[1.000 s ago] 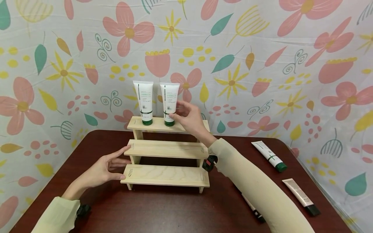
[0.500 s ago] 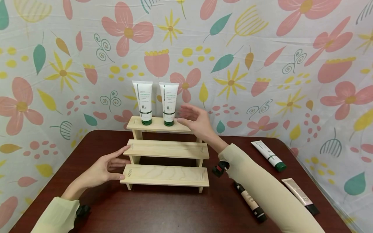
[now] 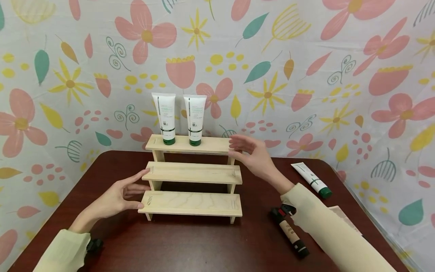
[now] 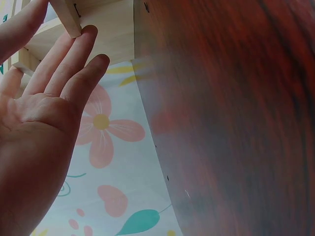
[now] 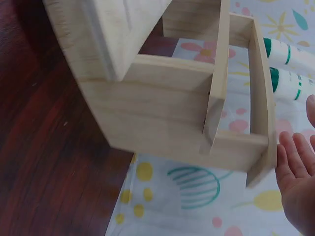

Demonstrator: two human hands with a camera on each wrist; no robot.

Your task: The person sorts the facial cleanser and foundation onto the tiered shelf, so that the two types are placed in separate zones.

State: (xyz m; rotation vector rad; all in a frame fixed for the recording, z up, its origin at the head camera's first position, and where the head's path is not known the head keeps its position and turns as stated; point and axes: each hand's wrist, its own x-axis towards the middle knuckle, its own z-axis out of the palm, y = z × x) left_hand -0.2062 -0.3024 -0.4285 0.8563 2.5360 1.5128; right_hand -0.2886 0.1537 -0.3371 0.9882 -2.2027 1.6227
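Observation:
A three-tier wooden display stand [image 3: 193,173] stands on the table. Two white tubes with green caps, a left tube [image 3: 165,117] and a right tube [image 3: 195,118], stand caps down on the left half of its top tier. My left hand [image 3: 117,200] is against the stand's left side, thumb at the lowest tier and index finger at the middle one. The left wrist view shows its fingers [image 4: 82,81] extended along the wood. At the top tier's right end my right hand [image 3: 253,156] holds nothing, fingers [image 5: 295,157] extended close to the board.
On the dark red table [image 3: 210,245], right side, lie another white tube with a green cap [image 3: 312,179] and a beige tube with black ends [image 3: 290,234]. A pale pinkish tube [image 3: 344,218] is partly hidden by the right sleeve. A flowered cloth [image 3: 217,56] hangs behind.
My right hand has let go of the right-hand tube on the top tier and moved right to the tier's end. My left hand stays at the stand's left side.

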